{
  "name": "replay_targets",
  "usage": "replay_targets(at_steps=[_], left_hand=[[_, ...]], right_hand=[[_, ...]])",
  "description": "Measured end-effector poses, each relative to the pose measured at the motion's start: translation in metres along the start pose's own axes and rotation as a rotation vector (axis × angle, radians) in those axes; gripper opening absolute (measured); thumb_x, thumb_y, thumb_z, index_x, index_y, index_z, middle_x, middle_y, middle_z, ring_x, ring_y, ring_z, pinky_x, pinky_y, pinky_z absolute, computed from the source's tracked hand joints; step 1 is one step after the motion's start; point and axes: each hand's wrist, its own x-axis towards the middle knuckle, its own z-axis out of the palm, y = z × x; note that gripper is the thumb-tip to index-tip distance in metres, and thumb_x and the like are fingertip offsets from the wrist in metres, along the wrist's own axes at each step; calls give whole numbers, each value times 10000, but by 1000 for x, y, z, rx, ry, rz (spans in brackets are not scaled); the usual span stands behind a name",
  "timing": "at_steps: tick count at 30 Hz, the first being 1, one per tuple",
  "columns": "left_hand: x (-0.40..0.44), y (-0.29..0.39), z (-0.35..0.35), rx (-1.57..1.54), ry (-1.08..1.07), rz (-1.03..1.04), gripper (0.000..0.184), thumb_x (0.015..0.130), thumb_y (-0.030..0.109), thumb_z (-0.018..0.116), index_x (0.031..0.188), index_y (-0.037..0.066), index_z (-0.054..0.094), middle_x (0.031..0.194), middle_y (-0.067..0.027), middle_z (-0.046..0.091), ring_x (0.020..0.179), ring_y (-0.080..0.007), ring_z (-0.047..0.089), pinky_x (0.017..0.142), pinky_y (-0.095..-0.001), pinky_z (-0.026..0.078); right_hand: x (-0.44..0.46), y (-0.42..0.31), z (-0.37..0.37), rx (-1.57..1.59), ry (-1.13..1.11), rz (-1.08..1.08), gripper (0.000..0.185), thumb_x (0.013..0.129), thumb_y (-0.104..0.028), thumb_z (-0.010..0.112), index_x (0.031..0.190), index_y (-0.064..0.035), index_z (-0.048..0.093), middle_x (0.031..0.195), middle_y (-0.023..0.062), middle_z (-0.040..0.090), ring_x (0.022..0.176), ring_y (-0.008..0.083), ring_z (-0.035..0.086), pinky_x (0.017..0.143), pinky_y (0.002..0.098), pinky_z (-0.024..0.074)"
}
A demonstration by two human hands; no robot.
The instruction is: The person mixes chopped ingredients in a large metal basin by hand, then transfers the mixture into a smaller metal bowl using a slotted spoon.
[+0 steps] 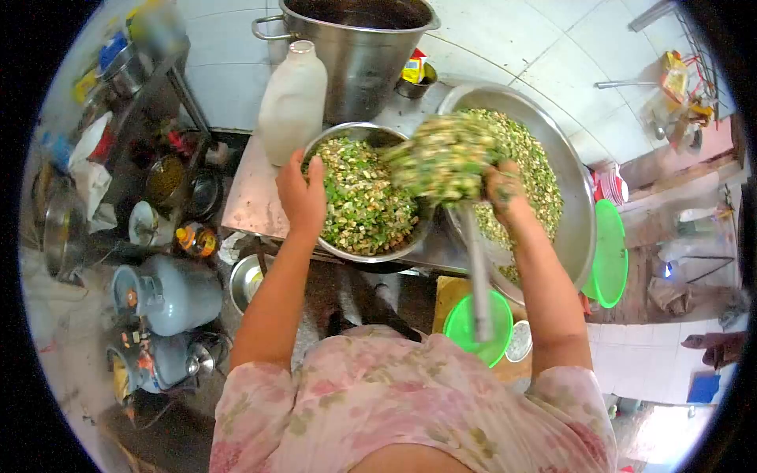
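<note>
My left hand (301, 193) grips the left rim of a steel bowl (371, 256), thumb inside and fingers outside. Chopped green and pale vegetables (367, 197) fill that bowl. Between it and a wide steel basin (579, 197), a heaped load of the same mix (445, 158) is lifted and blurred by motion. A long metal handle, seemingly a ladle's (477, 272), points from under the load toward my body. My right hand (506, 188) is closed at the load's right edge, apparently on the ladle close to its head; bits of green stick to the hand. More chopped mix lies in the basin.
Behind the bowl stand a white plastic jug (292, 102) and a tall steel pot (355, 71). Green plastic basins (609, 252) are at the right and below the counter edge. Gas cylinders (177, 296) stand at left. Another person's hand (710, 347) shows at far right.
</note>
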Motion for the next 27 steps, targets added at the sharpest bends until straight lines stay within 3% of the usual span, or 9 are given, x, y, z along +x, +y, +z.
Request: replay_targets(at_steps=[2,4,11,12,15,21,24,25,27], left_hand=[[2,-5,5,22,-33,-53,400,842,317,464,1095,8,480,1070,-164,493,1017,-308,425,869,-392,324],[4,-8,7,-89,-52,-25,410,848,327,454,1114,15,476,1089,-168,488,1039,-304,416,878,-383,321],[2,0,1,-54,-31,42,431,862,333,433,1146,10,458,1094,-167,487,998,-299,450,866,-365,341],[3,-1,1,-36,-29,53,433,862,333,434,1147,7,456,1096,-170,484,993,-296,454,863,-362,346],[3,-4,2,-119,-50,17,425,869,315,431,1148,-4,451,1107,-173,475,1000,-277,454,863,-349,355],[1,10,2,-212,-84,-28,386,888,252,407,1154,-27,433,1124,-154,465,1046,-241,438,893,-324,337],[-2,-11,-3,-165,-59,-8,391,894,264,387,1158,-21,430,1154,-161,451,1075,-245,421,924,-326,306],[-1,-29,-6,-75,-103,70,415,896,293,373,1166,-19,423,1177,-165,439,1097,-252,405,947,-335,277],[-5,-47,-9,33,-84,100,433,901,303,353,1201,-6,398,1219,-149,420,1142,-251,372,972,-349,258]], right_hand=[[70,55,16,-758,47,-260,124,778,-65,468,806,-16,579,711,86,606,549,146,555,472,300,449],[77,69,2,-973,207,-383,186,817,-237,464,777,-79,556,549,45,494,411,128,417,359,288,336],[28,-8,-51,-186,132,-383,207,785,-174,509,715,13,562,533,102,525,396,175,485,348,304,370],[27,-23,-64,-261,272,-154,164,748,-114,553,686,38,557,514,109,528,395,202,522,358,320,409],[60,55,-159,-933,110,-397,128,699,-91,590,684,26,542,548,87,517,506,195,553,402,356,468],[27,168,-220,121,131,403,226,750,-101,548,970,-52,528,831,47,563,605,155,513,487,309,492],[45,284,-235,-195,-3,641,297,796,-215,547,1028,-30,523,932,130,582,746,225,572,627,375,486],[21,203,-211,-764,-167,741,474,812,-387,532,1120,-31,482,1011,123,555,780,178,562,623,283,501],[28,226,-217,-579,-191,530,494,791,-403,557,1070,-1,490,961,161,562,698,185,582,593,299,512]])
